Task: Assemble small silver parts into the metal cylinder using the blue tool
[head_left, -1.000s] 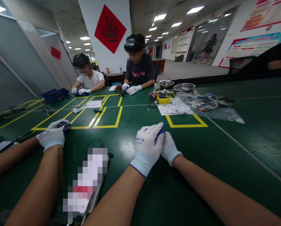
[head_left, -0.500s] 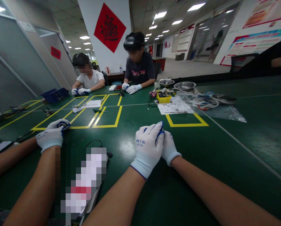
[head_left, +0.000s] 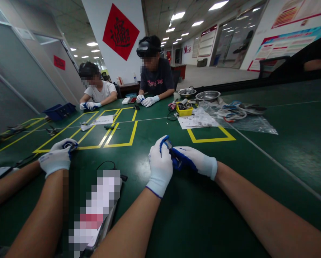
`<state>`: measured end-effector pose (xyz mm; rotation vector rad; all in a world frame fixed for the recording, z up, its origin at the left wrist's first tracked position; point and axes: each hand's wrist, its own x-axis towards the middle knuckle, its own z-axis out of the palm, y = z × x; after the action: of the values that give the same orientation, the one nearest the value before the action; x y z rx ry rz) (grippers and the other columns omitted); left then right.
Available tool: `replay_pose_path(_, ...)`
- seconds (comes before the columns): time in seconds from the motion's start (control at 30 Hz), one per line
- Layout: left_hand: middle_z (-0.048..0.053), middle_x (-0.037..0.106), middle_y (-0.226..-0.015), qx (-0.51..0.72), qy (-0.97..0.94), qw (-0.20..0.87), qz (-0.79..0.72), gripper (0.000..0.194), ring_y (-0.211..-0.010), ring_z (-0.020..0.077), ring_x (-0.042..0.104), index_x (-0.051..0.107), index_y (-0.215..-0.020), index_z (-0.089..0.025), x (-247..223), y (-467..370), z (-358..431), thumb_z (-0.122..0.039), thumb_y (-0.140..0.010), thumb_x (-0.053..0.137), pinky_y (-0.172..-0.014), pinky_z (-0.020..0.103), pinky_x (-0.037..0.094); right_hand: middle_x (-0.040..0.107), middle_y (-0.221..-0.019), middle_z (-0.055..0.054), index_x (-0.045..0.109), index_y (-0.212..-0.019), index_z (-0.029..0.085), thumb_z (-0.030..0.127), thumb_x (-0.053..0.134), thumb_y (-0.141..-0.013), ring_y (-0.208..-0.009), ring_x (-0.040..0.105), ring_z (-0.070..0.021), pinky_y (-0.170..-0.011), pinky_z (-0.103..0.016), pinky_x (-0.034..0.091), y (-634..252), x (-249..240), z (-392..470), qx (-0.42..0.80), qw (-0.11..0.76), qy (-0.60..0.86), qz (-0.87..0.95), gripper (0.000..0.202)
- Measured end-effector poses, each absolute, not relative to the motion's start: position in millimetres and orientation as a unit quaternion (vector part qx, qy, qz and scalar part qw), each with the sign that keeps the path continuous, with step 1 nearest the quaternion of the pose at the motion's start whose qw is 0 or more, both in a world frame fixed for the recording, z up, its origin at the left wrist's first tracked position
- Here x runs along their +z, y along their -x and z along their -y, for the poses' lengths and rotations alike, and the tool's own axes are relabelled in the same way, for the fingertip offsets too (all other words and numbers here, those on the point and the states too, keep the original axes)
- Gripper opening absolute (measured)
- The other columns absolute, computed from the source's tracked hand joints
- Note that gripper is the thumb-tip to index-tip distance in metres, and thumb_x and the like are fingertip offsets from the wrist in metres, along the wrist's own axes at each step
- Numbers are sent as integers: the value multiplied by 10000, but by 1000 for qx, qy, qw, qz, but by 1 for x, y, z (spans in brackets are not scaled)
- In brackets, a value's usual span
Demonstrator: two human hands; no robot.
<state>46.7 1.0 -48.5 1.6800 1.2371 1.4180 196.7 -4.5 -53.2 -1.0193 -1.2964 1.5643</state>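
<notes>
Over the green table, both my hands wear white gloves with blue-coated palms. My left hand [head_left: 160,163] is closed round a small silvery metal cylinder [head_left: 168,144], which leans with its upper end at the thumb and fingertips. My right hand [head_left: 196,159] comes in from the right, its blue fingers pressed together at the cylinder's lower end. Those fingers hide that end, so the part's full shape does not show.
To my left, a co-worker's gloved hand [head_left: 56,156] holds a dark ringed part. A flat device [head_left: 106,204] lies between us. Ahead are a yellow bin [head_left: 184,111], metal bowls [head_left: 208,95], a plastic bag [head_left: 257,123] and a green-handled screwdriver [head_left: 110,127]. Two people sit opposite.
My hands, earlier clasped together, have come apart somewhat. The right one has turned and shifted right, bringing the metal cylinder into sight. The whole view has shifted slightly.
</notes>
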Motion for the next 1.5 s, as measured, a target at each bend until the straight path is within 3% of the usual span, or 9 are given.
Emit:
replay_pose_path(0.17, 109, 758, -1178, 539, -633, 376, -409, 344, -1132, 238, 694, 724, -1204, -154, -45, -48, 0, -239, -991, 467, -1065, 415, 520, 735, -856, -64, 704, -994, 170, 463, 779, -869, -728, 704, -176, -646, -282, 605, -200, -61, 6, 697, 382, 384, 470, 327)
replay_pose_path(0.3, 99, 772, -1093, 542, -636, 391, -386, 322, -1047, 231, 715, 742, -1150, -157, -40, -47, 4, -215, -969, 482, -993, 395, 554, 733, -850, -58, 677, -980, 160, 376, 829, -844, -739, 723, -169, -693, -296, 631, -199, -63, 9, 746, 387, 342, 420, 297)
replay_pose_path(0.53, 81, 784, -1035, 550, -626, 419, -361, 298, -968, 205, 729, 757, -1107, -170, -33, -45, 4, -201, -956, 503, -937, 351, 574, 718, -775, -44, 681, -883, 144, 358, 897, -769, -635, 675, -133, -593, -247, 586, -195, -56, 12, 740, 410, 356, 397, 324)
replay_pose_path(0.77, 102, 769, -1149, 532, -639, 373, -411, 343, -1094, 235, 702, 749, -1179, -167, -41, -47, 1, -195, -964, 483, -1032, 414, 539, 745, -763, -50, 733, -853, 136, 502, 952, -623, -710, 710, -188, -726, -336, 608, -193, -48, 16, 657, 414, 426, 464, 485)
replay_pose_path(0.93, 81, 770, -1144, 520, -652, 339, -435, 356, -1101, 226, 700, 746, -1213, -194, -43, -47, 1, -209, -970, 485, -1045, 399, 529, 761, -820, -72, 757, -862, 137, 591, 907, -640, -797, 719, -232, -812, -405, 595, -193, -43, 16, 593, 416, 443, 528, 527)
replay_pose_path(1.13, 58, 790, -1079, 501, -672, 283, -466, 360, -1033, 225, 704, 763, -1198, -214, -42, -46, 2, -195, -963, 491, -1013, 388, 541, 740, -790, -64, 749, -796, 145, 672, 799, -714, -761, 671, -222, -760, -369, 552, -193, -42, 15, 505, 400, 478, 597, 535)
replay_pose_path(1.3, 59, 791, -1102, 480, -696, 229, -483, 375, -1049, 230, 693, 762, -1207, -218, -39, -44, 3, -164, -954, 491, -1011, 381, 541, 714, -743, -46, 726, -748, 166, 568, 625, -866, -707, 625, -209, -703, -332, 499, -188, -40, 18, 370, 378, 526, 666, 432)
replay_pose_path(1.5, 75, 790, -1106, 467, -725, 165, -478, 402, -1037, 249, 677, 744, -1250, -213, -40, -43, 2, -151, -944, 491, -987, 402, 538, 765, -823, -66, 751, -811, 190, 403, 502, -936, -717, 635, -205, -699, -305, 480, -178, -41, 22, 250, 365, 568, 694, 351)
